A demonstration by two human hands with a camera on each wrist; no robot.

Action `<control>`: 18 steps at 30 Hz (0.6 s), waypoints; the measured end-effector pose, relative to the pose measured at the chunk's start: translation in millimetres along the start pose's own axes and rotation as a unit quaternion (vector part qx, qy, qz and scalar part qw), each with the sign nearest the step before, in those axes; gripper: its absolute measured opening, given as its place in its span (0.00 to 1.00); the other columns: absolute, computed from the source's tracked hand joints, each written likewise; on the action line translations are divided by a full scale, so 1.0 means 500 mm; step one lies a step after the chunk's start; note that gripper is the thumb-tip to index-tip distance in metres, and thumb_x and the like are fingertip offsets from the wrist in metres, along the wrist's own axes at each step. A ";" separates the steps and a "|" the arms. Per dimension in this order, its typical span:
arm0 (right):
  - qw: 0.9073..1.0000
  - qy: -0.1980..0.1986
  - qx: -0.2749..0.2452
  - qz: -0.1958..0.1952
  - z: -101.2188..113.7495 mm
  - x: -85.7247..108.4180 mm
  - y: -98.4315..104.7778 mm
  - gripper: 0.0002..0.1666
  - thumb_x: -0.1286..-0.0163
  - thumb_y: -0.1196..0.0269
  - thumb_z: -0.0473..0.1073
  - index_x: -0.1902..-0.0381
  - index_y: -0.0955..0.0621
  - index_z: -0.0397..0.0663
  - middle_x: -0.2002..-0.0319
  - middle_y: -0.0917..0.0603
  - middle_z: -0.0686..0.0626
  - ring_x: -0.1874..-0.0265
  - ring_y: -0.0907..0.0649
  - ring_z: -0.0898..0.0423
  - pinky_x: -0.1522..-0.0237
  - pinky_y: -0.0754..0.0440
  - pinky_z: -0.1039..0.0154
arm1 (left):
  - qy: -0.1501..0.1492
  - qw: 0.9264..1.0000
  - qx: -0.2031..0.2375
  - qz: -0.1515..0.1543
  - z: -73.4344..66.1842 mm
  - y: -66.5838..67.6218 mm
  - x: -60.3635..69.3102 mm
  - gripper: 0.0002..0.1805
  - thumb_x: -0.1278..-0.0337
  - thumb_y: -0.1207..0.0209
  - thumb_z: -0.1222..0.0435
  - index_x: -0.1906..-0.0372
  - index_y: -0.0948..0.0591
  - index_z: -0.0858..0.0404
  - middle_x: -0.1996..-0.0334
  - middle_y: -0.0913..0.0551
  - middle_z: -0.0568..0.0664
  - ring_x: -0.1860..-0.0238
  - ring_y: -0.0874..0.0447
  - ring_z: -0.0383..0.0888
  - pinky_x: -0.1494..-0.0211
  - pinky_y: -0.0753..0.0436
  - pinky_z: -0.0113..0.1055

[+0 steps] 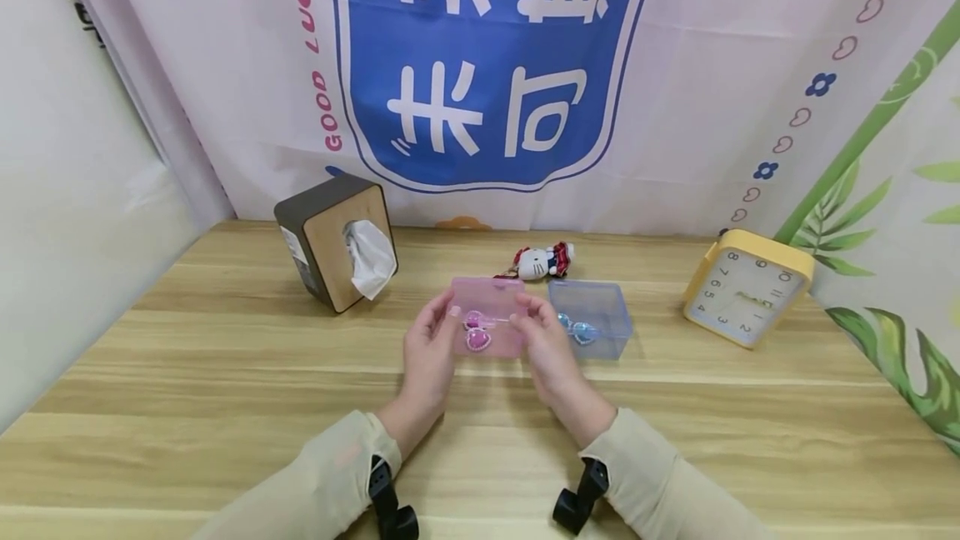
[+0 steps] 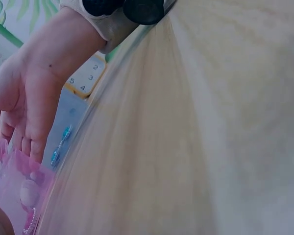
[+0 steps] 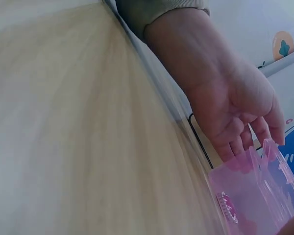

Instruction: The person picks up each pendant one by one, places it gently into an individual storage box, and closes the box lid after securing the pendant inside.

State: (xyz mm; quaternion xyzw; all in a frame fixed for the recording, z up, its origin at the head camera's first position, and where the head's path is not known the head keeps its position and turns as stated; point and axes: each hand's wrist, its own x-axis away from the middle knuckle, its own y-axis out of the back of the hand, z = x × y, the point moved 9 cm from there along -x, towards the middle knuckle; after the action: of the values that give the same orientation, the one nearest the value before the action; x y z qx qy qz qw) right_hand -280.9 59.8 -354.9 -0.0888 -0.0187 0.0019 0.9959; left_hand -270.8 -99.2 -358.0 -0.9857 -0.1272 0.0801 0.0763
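Note:
A see-through pink plastic box (image 1: 491, 344) is held between both hands. Inside lie pink heart-shaped pieces (image 1: 477, 339) with pearl-like edging. My left hand (image 1: 431, 348) grips its left side, thumb at the near face and fingers behind. On the right side, my right hand (image 1: 551, 352) holds the box with thumb and fingers. The right wrist view shows a gap between two parts of the pink box (image 3: 235, 181), beside the left hand's fingers. Just right of it stands a see-through blue box (image 1: 611, 319) with blue heart-shaped pieces (image 1: 583, 332) inside.
A tissue box (image 1: 330, 244) with a tissue (image 1: 371, 257) sticking out stands at the back left. Behind the boxes lies a small white cat figure (image 1: 536, 263) in red and blue. A yellow clock (image 1: 750, 290) leans at the right on the wooden table (image 1: 225, 407).

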 end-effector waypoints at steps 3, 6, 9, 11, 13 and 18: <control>1.000 0.005 -0.007 -0.003 -0.002 0.000 -0.002 0.24 0.36 0.52 0.28 0.42 0.37 0.29 0.35 0.39 0.36 0.34 0.40 0.42 0.30 0.44 0.50 | 0.003 1.000 0.014 -0.005 0.002 -0.004 0.003 0.21 0.39 0.49 0.71 0.41 0.29 0.71 0.40 0.29 0.63 0.36 0.33 0.52 0.34 0.32 0.36; 1.000 0.008 -0.014 -0.004 -0.005 0.000 -0.003 0.25 0.37 0.53 0.27 0.41 0.38 0.28 0.35 0.39 0.35 0.34 0.40 0.41 0.30 0.43 0.51 | 0.009 0.999 0.031 -0.007 0.005 -0.007 0.005 0.21 0.40 0.50 0.74 0.41 0.31 0.73 0.40 0.30 0.65 0.37 0.33 0.55 0.35 0.31 0.35; 1.000 0.011 -0.015 -0.007 -0.007 0.000 -0.002 0.25 0.38 0.53 0.26 0.41 0.38 0.28 0.35 0.39 0.35 0.34 0.39 0.41 0.30 0.43 0.52 | 0.017 0.999 0.040 -0.009 0.008 -0.010 0.005 0.21 0.41 0.51 0.76 0.42 0.31 0.74 0.40 0.30 0.66 0.37 0.33 0.55 0.36 0.30 0.34; 1.000 0.012 -0.013 -0.010 -0.008 -0.001 -0.003 0.25 0.38 0.53 0.26 0.41 0.38 0.29 0.36 0.38 0.35 0.34 0.38 0.41 0.30 0.42 0.51 | 0.021 0.999 0.041 -0.011 0.010 -0.011 0.004 0.21 0.41 0.51 0.76 0.42 0.31 0.73 0.40 0.30 0.65 0.36 0.33 0.54 0.36 0.30 0.35; 1.000 0.011 -0.011 -0.015 -0.010 -0.001 -0.002 0.25 0.39 0.52 0.26 0.42 0.37 0.30 0.36 0.37 0.36 0.35 0.37 0.42 0.31 0.41 0.52 | 0.026 0.999 0.041 -0.012 0.012 -0.012 0.005 0.21 0.42 0.52 0.77 0.41 0.31 0.73 0.39 0.30 0.64 0.36 0.34 0.53 0.35 0.31 0.35; 1.000 0.010 0.002 -0.028 -0.014 -0.001 0.000 0.25 0.40 0.52 0.26 0.43 0.35 0.31 0.35 0.37 0.36 0.34 0.38 0.43 0.31 0.41 0.52 | 0.033 0.999 0.041 -0.010 0.014 -0.016 0.009 0.23 0.43 0.53 0.78 0.40 0.32 0.73 0.37 0.32 0.64 0.34 0.36 0.52 0.33 0.34 0.36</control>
State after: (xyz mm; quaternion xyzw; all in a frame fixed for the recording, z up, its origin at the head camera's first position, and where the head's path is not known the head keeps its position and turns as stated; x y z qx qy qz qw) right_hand -281.3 58.8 -361.7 -0.0867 -0.0116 -0.0272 0.9958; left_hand -269.7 -89.7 -364.1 -0.9826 -0.1306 0.0518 0.1214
